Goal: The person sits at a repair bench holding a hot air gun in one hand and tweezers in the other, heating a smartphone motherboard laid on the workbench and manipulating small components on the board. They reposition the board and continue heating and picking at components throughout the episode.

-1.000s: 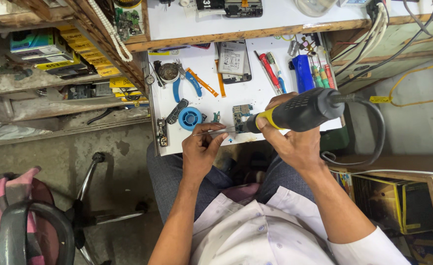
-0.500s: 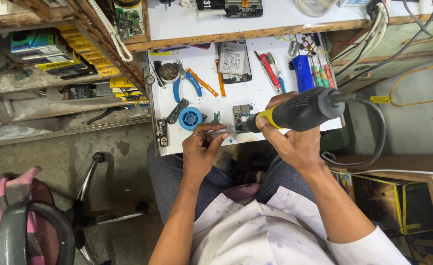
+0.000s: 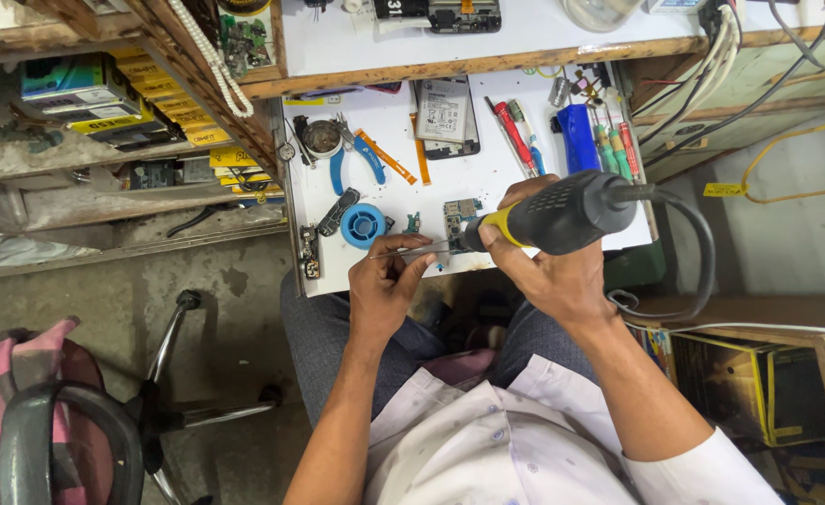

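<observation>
My right hand [image 3: 548, 266] grips a black and yellow hot-air tool [image 3: 562, 213] whose nozzle points left at a small green circuit board [image 3: 456, 218] on the white work tray [image 3: 398, 201]. My left hand [image 3: 386, 285] pinches metal tweezers [image 3: 412, 251] whose tips reach toward that board's lower edge. The tool's black cable [image 3: 688, 257] loops off to the right. Both hands hover at the tray's front edge, above my lap.
On the tray lie a blue tape roll [image 3: 363, 225], blue-handled pliers [image 3: 356, 159], a phone [image 3: 445, 117], orange strips, a blue box [image 3: 580, 137] and several screwdrivers [image 3: 609, 145]. Cluttered shelves stand at left, a chair [image 3: 66, 421] at lower left, cables at upper right.
</observation>
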`<state>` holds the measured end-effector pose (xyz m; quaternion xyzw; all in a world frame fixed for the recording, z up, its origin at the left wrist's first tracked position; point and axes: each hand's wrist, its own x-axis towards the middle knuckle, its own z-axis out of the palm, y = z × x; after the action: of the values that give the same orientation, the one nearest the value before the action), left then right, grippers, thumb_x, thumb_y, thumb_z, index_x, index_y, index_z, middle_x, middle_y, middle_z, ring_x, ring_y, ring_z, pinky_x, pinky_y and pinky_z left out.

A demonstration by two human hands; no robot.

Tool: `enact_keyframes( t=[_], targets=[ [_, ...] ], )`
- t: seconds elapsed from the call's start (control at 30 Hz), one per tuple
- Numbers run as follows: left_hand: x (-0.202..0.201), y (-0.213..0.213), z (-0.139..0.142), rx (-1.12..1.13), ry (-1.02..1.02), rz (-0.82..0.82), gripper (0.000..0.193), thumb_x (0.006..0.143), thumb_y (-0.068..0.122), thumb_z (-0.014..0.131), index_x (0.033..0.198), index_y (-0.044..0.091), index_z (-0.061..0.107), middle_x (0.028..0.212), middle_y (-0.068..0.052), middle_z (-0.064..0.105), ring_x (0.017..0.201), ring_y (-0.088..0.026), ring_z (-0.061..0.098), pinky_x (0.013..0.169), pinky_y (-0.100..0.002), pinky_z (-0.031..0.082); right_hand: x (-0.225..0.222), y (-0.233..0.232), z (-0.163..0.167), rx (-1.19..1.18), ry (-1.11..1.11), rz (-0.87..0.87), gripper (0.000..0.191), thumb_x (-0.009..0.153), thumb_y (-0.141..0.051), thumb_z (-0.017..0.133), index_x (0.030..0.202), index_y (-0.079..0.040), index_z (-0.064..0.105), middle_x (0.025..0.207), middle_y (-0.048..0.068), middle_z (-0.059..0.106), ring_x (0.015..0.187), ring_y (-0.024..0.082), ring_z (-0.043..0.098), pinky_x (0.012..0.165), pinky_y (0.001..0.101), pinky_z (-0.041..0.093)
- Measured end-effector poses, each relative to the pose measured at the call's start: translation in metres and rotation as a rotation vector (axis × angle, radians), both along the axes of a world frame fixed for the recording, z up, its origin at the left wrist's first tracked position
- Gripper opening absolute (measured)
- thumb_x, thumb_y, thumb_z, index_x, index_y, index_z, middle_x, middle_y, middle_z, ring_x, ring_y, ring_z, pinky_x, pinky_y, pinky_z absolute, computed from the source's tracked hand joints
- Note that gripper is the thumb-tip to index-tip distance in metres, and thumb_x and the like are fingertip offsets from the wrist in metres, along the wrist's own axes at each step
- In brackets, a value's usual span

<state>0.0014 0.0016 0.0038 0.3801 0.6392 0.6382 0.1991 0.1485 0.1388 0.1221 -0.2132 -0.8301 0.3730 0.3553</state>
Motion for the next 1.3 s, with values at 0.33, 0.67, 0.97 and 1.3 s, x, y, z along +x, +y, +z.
enact_keyframes(
  t=[0.33,0.67,0.97,1.3],
  targets=[
    [-0.0017,0.0004,-0.0024,-0.03,0.024,0.006,0.022,0.091,0.007,0.079,0.107,0.0,0.066,0.095,-0.004,0.078,0.052,-0.001,0.045,0.045,-0.021,0.036,0.0007,0.0002,0.0038,0.044,-0.034,0.019,0.016,0.087,-0.005,0.08,0.098,-0.001,0.068,0.101,0.009,0.066,0.09,0.021,0.067,0.078,0.0334,0.054],
    [0.0008,0.0,0.0029,-0.004,-0.004,-0.008,0.022,0.091,0.005,0.079,0.109,0.0,0.066,0.098,-0.004,0.077,0.053,-0.002,0.043,0.047,-0.021,0.035,0.0012,0.0013,0.0022,0.025,-0.028,0.016,0.018,0.088,-0.006,0.079,0.1,-0.001,0.067,0.102,0.01,0.065,0.091,0.02,0.066,0.079,0.0333,0.054],
    [0.001,0.0004,0.003,-0.039,0.013,0.002,0.023,0.091,0.004,0.08,0.109,0.0,0.067,0.087,-0.002,0.075,0.053,-0.002,0.042,0.047,-0.021,0.034,0.0028,0.0016,0.003,-0.014,-0.032,0.0,0.021,0.09,-0.007,0.078,0.104,0.0,0.065,0.102,0.009,0.065,0.091,0.018,0.065,0.08,0.0325,0.054],
    [0.0004,0.001,0.001,-0.032,0.015,-0.002,0.024,0.091,0.007,0.08,0.11,0.001,0.065,0.091,-0.002,0.076,0.052,-0.001,0.044,0.046,-0.021,0.035,0.0013,0.0003,0.0025,0.019,-0.02,0.008,0.018,0.091,-0.007,0.079,0.102,-0.001,0.066,0.102,0.009,0.065,0.091,0.018,0.067,0.079,0.0319,0.054]
  ],
)
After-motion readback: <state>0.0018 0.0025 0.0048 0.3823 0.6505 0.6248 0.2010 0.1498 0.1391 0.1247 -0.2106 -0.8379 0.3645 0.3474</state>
